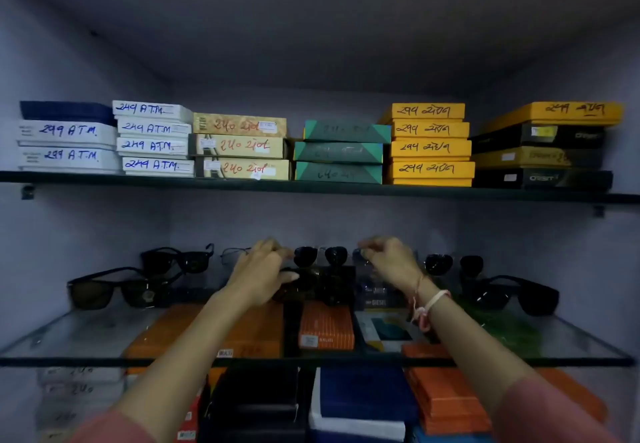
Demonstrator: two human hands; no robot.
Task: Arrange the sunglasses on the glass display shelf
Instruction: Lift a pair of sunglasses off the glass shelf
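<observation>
Upper shelf (pixel 311 189) carries stacked boxes: white boxes (pixel 104 141) at nine o'clock, teal boxes (pixel 341 151) centre, yellow boxes (pixel 429 146) toward three. Down at six o'clock, orange boxes (pixel 446 397) and a blue box (pixel 360 394) sit under the glass.

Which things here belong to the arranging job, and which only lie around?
Job: sunglasses, brown-lens sunglasses, glass shelf, left hand, right hand.
Lying about: white boxes, yellow boxes, green boxes, orange box.

Several pairs of dark-lensed, black-framed sunglasses (pixel 325 256) stood in a loose row, lenses forward, along the back of the clear glass display shelf (pixel 86 335), with two more pairs nearer its front corners.
</observation>
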